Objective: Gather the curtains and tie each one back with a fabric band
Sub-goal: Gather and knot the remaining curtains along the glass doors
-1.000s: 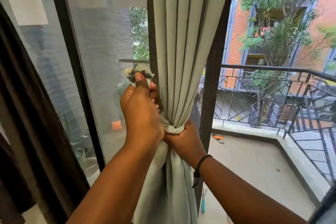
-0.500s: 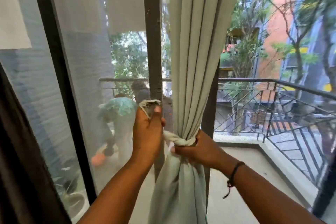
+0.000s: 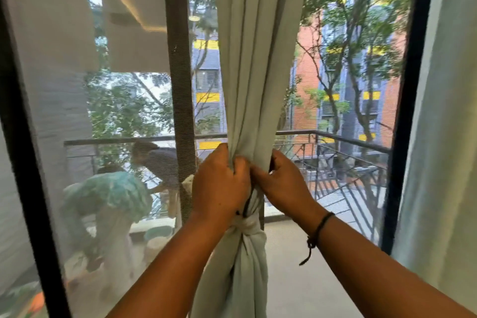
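Observation:
A pale grey-green curtain [image 3: 254, 64] hangs gathered in the middle of the window. A white fabric band [image 3: 245, 224] is knotted round it below my hands. My left hand [image 3: 219, 184] grips the curtain's folds just above the knot, on the left side. My right hand [image 3: 282, 184] pinches the folds on the right side at the same height. A loose end of the band [image 3: 188, 181] shows beside my left hand.
A second pale curtain [image 3: 444, 124] hangs at the right edge. Dark window frames [image 3: 178, 85] and a mesh screen stand behind the curtain. Two people bend over on the balcony [image 3: 343, 162] outside at the left. A metal railing runs across.
Both hands moved up from the knot to the curtain folds above it. My left hand let go of the band's end. The view tilted upward.

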